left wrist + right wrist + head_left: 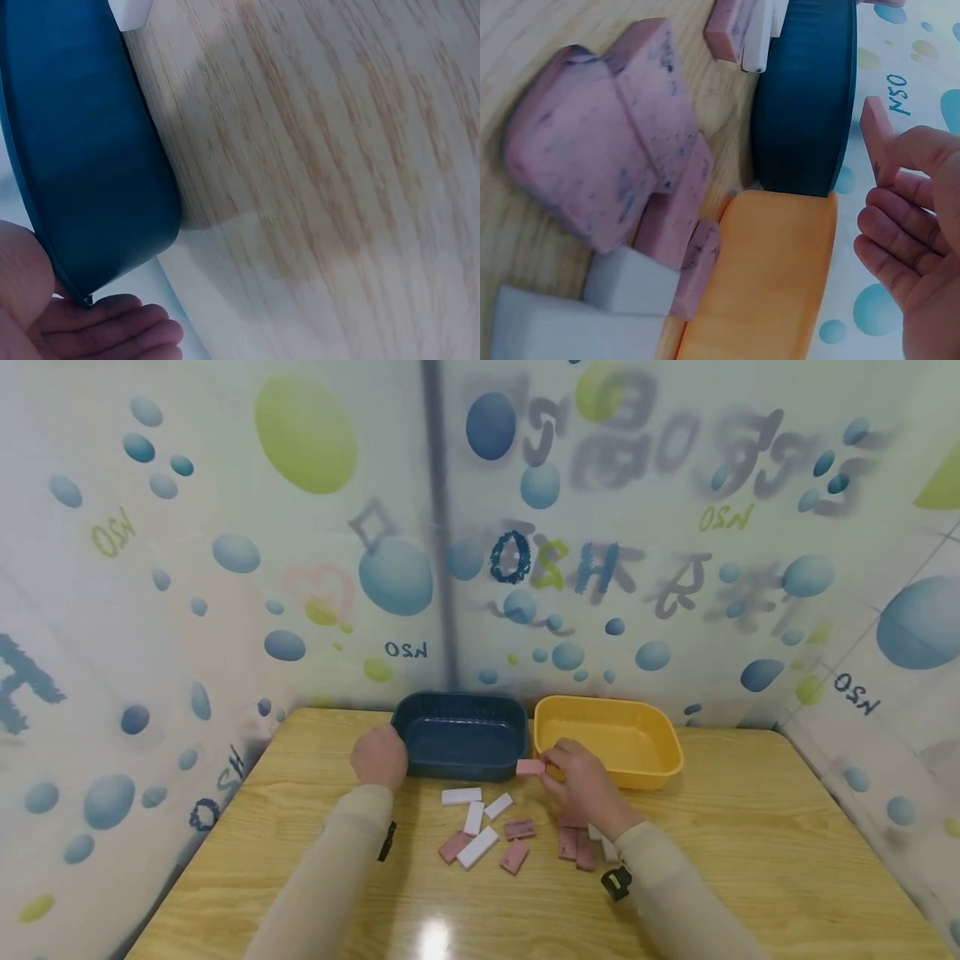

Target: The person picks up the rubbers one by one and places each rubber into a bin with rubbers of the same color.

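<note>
My left hand grips the left end of a dark blue plastic basin. In the left wrist view the thumb and fingers lie on either side of the basin's rim. My right hand pinches a pink eraser between thumb and fingers, in front of where the two basins meet. The right wrist view shows that eraser held by one end. A yellow basin stands just behind the right hand. Smudged pink erasers and white erasers lie loose before the basins.
The wooden table extends to both sides and toward me. Behind it hangs a pale curtain with blue and green dots. More pink erasers lie below the right hand, with white ones partly hidden by the wrist.
</note>
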`<control>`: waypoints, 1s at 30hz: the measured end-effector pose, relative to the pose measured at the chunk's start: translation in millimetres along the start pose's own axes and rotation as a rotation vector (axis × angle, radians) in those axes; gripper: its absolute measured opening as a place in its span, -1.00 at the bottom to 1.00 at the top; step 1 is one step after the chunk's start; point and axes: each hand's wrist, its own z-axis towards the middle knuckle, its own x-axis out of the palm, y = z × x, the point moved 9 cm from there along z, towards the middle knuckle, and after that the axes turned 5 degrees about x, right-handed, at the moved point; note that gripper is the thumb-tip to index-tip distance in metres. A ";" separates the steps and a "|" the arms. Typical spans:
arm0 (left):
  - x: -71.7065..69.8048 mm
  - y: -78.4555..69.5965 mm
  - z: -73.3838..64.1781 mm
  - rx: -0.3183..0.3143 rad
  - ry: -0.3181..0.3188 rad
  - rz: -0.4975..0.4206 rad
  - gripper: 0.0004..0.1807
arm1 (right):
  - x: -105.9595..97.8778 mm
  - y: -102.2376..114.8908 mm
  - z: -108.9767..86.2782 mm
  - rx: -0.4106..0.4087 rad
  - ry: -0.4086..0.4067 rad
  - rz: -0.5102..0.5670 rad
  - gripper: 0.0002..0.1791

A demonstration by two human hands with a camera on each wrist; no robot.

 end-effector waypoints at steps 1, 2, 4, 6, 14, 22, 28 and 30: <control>0.4 -0.2 0.1 -0.002 -0.004 0.000 -0.66 | 0.1 0.0 1.2 0.002 0.000 -0.001 -0.81; 0.6 -0.3 0.2 -0.004 -0.008 -0.001 -0.66 | 0.4 0.0 2.4 0.006 0.002 -0.001 -0.82; 1.0 -1.0 0.3 0.000 -0.014 0.003 -0.66 | 1.9 -0.3 5.4 0.019 0.010 -0.008 -0.82; 1.0 -1.7 0.6 0.009 -0.019 0.005 -0.66 | 3.6 0.0 8.6 0.026 0.018 -0.015 -0.83; 2.6 -3.1 2.4 0.027 -0.022 0.038 -0.64 | 10.0 4.8 21.7 0.026 0.029 -0.027 -0.83; 5.5 -5.3 5.2 0.009 0.006 0.038 -0.64 | 23.4 5.7 33.6 0.058 0.096 -0.040 -0.80; 6.3 -4.6 6.0 -0.002 0.010 0.040 -0.64 | 31.8 7.1 40.5 0.054 0.126 -0.058 -0.82; 6.2 -5.5 6.1 -0.001 0.021 0.054 -0.63 | 33.7 8.0 42.4 0.042 0.133 -0.063 -0.82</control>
